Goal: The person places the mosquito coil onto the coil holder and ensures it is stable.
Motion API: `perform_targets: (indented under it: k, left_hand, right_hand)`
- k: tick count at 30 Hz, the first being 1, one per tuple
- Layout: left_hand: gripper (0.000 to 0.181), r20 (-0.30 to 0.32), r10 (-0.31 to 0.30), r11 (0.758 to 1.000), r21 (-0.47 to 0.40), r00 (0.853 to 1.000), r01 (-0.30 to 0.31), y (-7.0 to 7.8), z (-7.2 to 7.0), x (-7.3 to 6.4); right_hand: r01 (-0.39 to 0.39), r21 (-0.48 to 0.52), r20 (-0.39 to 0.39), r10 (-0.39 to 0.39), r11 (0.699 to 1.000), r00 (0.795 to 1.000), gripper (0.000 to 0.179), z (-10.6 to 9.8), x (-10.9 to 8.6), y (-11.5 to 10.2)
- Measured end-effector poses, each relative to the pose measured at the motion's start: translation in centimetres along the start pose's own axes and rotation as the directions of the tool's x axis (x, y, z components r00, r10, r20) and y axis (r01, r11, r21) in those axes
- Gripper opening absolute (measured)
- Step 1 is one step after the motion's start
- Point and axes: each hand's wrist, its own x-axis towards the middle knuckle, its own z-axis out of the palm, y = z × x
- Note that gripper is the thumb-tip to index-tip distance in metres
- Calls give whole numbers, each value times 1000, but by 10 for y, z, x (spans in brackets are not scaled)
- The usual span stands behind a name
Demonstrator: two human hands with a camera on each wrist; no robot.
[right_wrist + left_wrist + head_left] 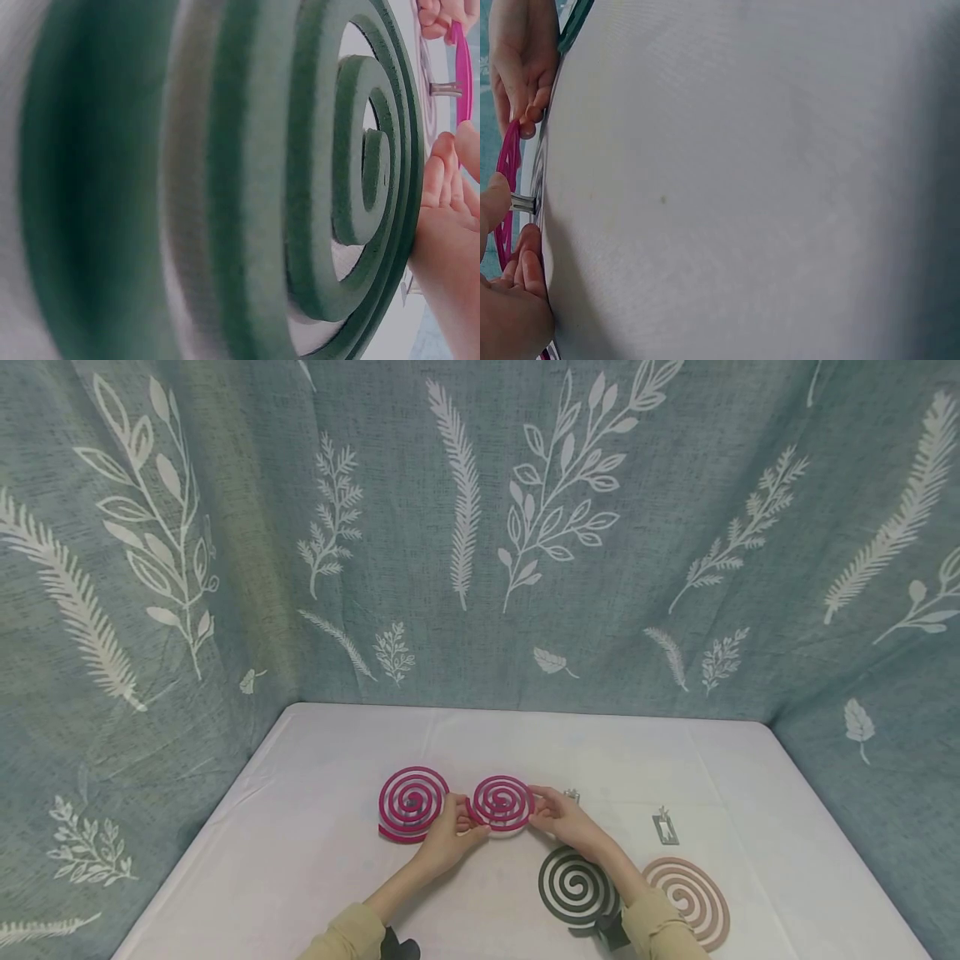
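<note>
A pink mosquito coil point(501, 803) is raised above the table, held at its edges between both hands. My left hand point(447, 839) pinches its left edge, thumb above and fingers below. On the opposite edge, the right hand point(566, 818) pinches it between thumb and fingers. Under this coil a small metal stand point(523, 202) shows in the left wrist view, and the same stand point(444, 89) appears in the right wrist view. A pale curved edge shows below the coil; what it belongs to is unclear. Just left is a second pink coil point(412, 802), partly behind the left hand.
A dark green coil point(576, 885) lies beneath the right forearm, filling much of the right wrist view. Partly behind the right sleeve is a brown coil point(678, 897). A flat metal stand point(665, 827) lies at the right. Patterned curtains point(525, 677) enclose the white table point(300, 860).
</note>
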Motion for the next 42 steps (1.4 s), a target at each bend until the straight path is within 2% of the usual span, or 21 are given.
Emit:
perform_targets:
  k: [42]
  left_hand:
    - [59,-10,31,999,10,999,-31,1,0,-1]
  right_hand:
    - [12,11,-1,-12,1000,1000,54,0,1,1]
